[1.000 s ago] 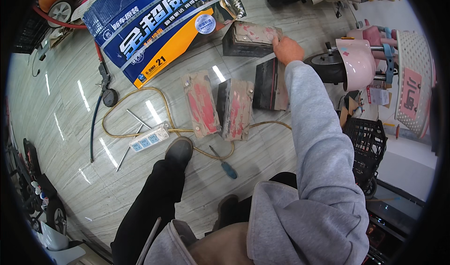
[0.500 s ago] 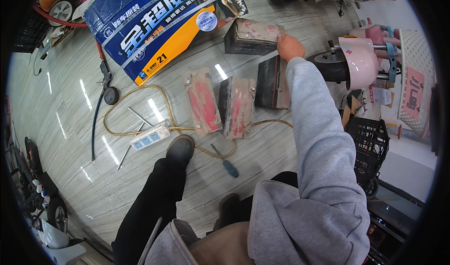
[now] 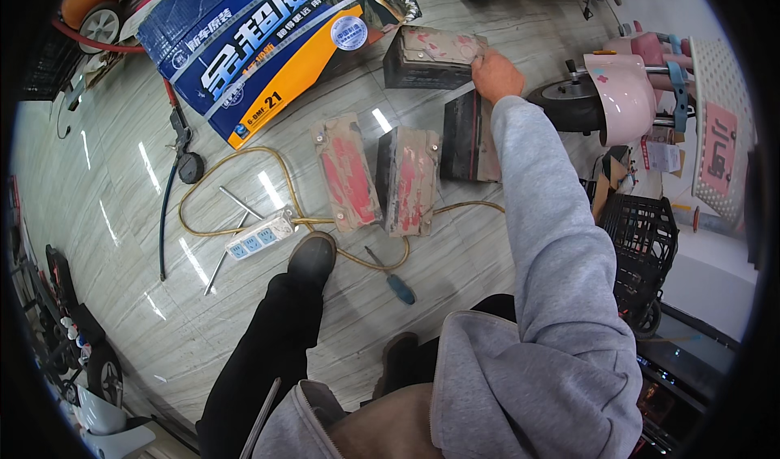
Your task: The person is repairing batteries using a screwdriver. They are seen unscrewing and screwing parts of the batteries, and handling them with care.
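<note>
Nearest the person, nothing has shifted over the last second: the screwdriver (image 3: pixel 399 287) and power strip (image 3: pixel 260 233) lie as they did on the tiled floor, and the left hand is out of view. Just beyond, the left battery (image 3: pixel 349 175) and middle battery (image 3: pixel 413 183) keep their places, as does the dark-sided battery (image 3: pixel 460 142), partly behind the grey sleeve (image 3: pixel 552 223).

Farther out, the right hand (image 3: pixel 497 77) stays clamped on the right end of the far battery (image 3: pixel 432 58); some fingers are hidden, so their exact hold is hard to judge. With hand and battery both in place, the handling looks paused at this grip.

The far battery sits on the floor just beside the blue cardboard box (image 3: pixel 268 53). It is a block with black sides and a dusty tan upper face, scuffed with pinkish-red patches. The front of the pink scooter (image 3: pixel 624 101) stands to its right.
</note>
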